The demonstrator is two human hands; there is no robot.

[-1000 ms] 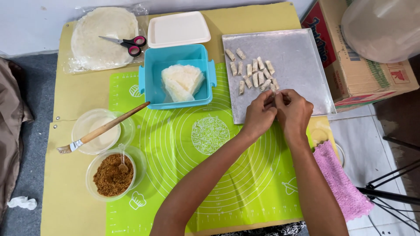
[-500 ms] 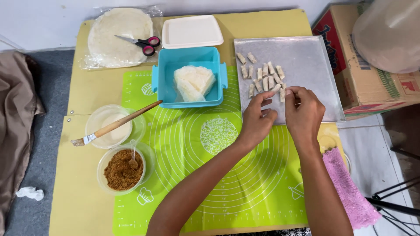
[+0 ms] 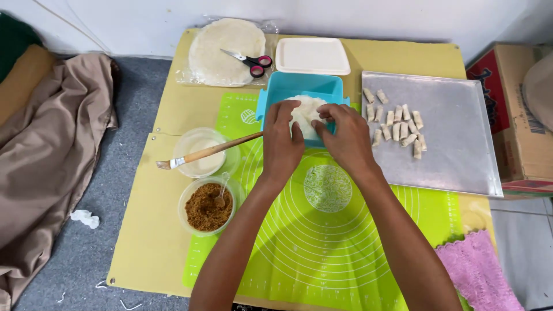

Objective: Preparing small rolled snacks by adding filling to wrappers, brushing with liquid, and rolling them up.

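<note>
Both hands reach into a blue plastic box (image 3: 288, 86) that holds a stack of thin white wrappers (image 3: 305, 109). My left hand (image 3: 282, 141) rests over the left side of the stack, fingers pointing away from me. My right hand (image 3: 345, 135) pinches at the top wrapper on the right side. To the right, a metal tray (image 3: 455, 144) carries several small rolled pieces (image 3: 397, 124). A green silicone mat (image 3: 328, 230) lies under my forearms.
A bowl of brown filling with a spoon (image 3: 207, 206) and a bowl of pale liquid with a brush (image 3: 201, 152) stand left of the mat. Scissors (image 3: 250, 60) lie on a round wrapper pack; a white lid (image 3: 311, 56) sits behind the box. Pink cloth (image 3: 478, 270) at right.
Both hands have left the metal tray, where they set down a roll, and moved left to the blue box. The camera view has shifted too.
</note>
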